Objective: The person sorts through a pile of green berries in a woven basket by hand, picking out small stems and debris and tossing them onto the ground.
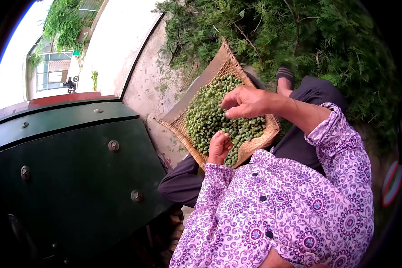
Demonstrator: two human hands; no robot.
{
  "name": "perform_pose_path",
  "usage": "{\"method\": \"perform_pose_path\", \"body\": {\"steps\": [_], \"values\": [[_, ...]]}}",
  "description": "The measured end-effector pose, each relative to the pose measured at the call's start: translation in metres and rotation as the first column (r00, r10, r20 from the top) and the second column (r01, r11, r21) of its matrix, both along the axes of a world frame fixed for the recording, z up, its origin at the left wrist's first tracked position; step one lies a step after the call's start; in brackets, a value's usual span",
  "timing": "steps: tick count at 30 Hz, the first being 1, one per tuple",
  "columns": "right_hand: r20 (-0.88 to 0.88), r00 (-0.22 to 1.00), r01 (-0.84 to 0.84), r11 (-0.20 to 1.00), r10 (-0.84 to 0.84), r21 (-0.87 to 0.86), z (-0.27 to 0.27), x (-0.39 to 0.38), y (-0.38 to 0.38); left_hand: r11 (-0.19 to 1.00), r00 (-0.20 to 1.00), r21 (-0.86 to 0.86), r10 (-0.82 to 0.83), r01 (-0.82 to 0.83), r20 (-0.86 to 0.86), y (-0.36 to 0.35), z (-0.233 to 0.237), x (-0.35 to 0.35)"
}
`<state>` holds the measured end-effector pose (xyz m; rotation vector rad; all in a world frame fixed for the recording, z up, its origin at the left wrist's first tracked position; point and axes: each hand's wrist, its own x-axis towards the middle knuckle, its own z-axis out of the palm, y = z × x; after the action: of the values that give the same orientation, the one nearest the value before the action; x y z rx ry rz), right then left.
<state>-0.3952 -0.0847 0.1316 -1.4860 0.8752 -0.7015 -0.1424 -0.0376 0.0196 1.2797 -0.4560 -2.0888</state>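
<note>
A woven basket (252, 151) rests across my lap, heaped with small round green berries (205, 116), some in clusters. My left hand (219, 146) is closed above the near side of the pile, thumb and fingers pressed together. A bit of green shows at its fingertips, too small to name. Over the middle of the berries hovers my right hand (244, 102), back upward. Its fingers bend down and the thumb stands apart from them; I see nothing held, though the palm side is hidden.
To the left stands a large dark green panel (76, 165) with round metal studs, close to my knee. Leafy green branches (308, 35) fill the far right side. Concrete ground (140, 85) lies beyond the basket, and a small black device (69, 84) stands in the distance.
</note>
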Motion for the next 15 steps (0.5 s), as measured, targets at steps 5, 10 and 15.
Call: {"method": "perform_pose_path", "body": {"steps": [5,10,15], "values": [[-0.232,0.967,-0.125,0.989,0.105,-0.073,-0.040,0.028,0.005,0.973,0.979,-0.126,-0.183,0.193,0.084,-0.002,0.047,-0.028],[-0.323,0.933,-0.173,0.985,0.157,-0.023,-0.041,0.039,0.001,0.950,0.935,-0.139,-0.237,0.280,0.265,-0.004,0.074,-0.045],[-0.161,0.987,0.007,0.998,0.002,0.055,-0.031,0.034,0.000,0.960,0.968,-0.166,-0.239,0.223,-0.081,-0.001,0.065,-0.023]]}}
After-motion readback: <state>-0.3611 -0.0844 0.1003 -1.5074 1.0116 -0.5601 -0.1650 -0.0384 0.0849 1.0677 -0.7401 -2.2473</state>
